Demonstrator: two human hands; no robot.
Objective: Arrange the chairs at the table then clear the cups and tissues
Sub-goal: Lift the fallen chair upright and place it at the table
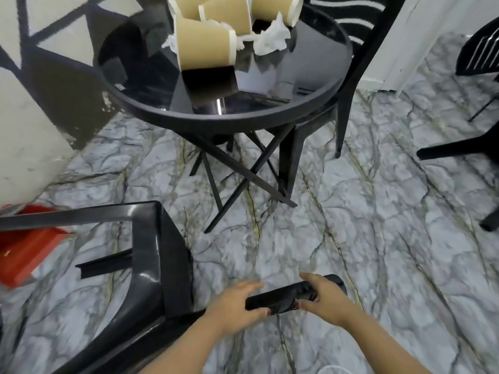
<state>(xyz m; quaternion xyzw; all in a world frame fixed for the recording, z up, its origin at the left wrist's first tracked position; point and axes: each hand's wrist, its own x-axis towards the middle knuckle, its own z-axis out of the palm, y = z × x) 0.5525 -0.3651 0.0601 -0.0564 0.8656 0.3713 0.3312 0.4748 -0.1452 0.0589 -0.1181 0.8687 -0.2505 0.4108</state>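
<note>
Chair (151,265) lies tipped on the marble floor (351,238), just in front of the round surface (232,117). Both hands grip 1 of its black legs, the left hand (235,306) beside the right hand (324,295), fingers curled around it. On the surface, beyond the hands, 4 tan paper cups (205,47) lie toppled among crumpled white tissues (272,36). A 2nd black chair (351,76) stands upright against the surface's right side. A red object (24,247) sits left of the surface, by the wall.
</note>
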